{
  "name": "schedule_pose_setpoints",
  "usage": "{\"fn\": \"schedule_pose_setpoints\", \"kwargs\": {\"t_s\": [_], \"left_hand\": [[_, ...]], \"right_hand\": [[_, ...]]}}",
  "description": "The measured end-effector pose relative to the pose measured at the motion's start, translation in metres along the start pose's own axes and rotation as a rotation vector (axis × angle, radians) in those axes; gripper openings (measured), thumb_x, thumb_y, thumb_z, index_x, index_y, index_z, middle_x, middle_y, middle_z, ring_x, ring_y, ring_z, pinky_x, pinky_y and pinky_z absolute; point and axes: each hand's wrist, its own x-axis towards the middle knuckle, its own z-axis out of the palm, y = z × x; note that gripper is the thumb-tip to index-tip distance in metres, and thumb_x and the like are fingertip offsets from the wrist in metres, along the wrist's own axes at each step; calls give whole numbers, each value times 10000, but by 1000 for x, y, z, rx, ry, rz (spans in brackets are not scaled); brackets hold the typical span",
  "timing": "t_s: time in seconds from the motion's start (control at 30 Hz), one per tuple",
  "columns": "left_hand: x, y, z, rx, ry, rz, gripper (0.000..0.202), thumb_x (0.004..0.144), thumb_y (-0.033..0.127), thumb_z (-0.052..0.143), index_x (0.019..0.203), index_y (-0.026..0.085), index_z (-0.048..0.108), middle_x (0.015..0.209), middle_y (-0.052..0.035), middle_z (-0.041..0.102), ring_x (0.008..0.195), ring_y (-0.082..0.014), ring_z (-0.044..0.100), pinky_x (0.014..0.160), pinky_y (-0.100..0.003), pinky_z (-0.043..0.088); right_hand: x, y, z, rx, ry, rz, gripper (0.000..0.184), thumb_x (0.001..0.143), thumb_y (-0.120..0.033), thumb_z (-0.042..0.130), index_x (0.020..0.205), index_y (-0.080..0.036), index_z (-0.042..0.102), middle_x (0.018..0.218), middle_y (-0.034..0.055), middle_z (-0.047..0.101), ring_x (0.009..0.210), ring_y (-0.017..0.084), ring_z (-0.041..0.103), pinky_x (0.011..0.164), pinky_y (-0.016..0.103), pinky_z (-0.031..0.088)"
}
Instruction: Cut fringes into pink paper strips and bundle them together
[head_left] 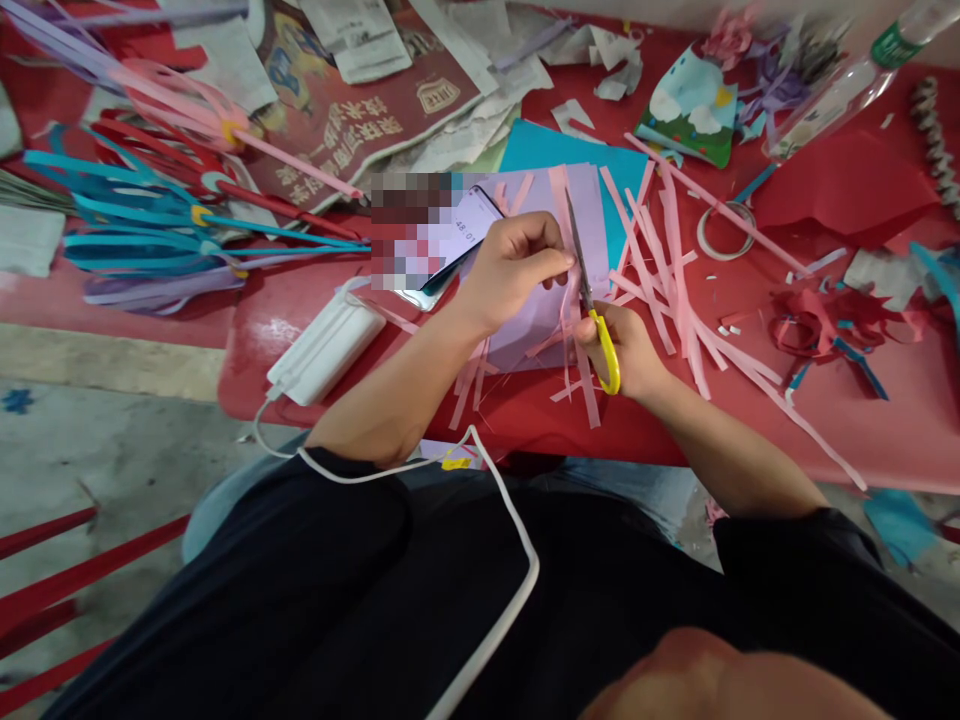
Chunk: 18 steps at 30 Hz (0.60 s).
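My left hand (525, 255) pinches a pink paper strip (560, 190) above a sheet of purple paper (517, 310). In my right hand (626, 350) is a pair of scissors (609, 355) with yellow handles, the blades pointing away from me along the strip. The blades look nearly closed beside my left fingertips; whether they touch the paper I cannot tell. Cut pink strips (679, 270) lie in a loose pile to the right of my right hand. Under the purple sheet a blue sheet (540, 145) sticks out at the back.
A lit phone (466, 235) lies left of my left hand. Near the front edge sits a white power bank (326, 350) with its cable. Paper flowers (135, 225) lie left; a tape roll (726, 230), plastic bottle (840, 95) and red scraps (814, 320) lie right. Newspaper (352, 110) covers the back.
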Motion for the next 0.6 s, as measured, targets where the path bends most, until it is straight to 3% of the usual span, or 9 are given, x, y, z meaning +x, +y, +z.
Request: {"fn": "schedule_pose_setpoints", "kwargs": {"t_s": [0.17,0.4,0.6], "left_hand": [[1,0,0,-45,-17,21,237,825,105,687,637,203,581,618,3,627,565,-120,554,592,-278,465],[1,-3,0,-27,-5,10,247,850,134,728,655,203,592,637,-1,633,573,-127,566,606,-287,487],[1,-2,0,-52,-30,29,254,845,141,734,646,204,589,633,-3,619,575,-126,559,608,-293,477]], "right_hand": [[1,2,2,22,6,12,652,870,-813,679,702,-238,422,583,-55,376,534,95,327,490,279,250],[0,4,3,48,-15,57,643,863,-829,678,727,-225,503,598,8,588,540,159,574,494,295,400],[-4,2,0,38,-91,58,714,845,-923,586,757,-216,534,632,26,609,562,182,639,518,311,494]]}}
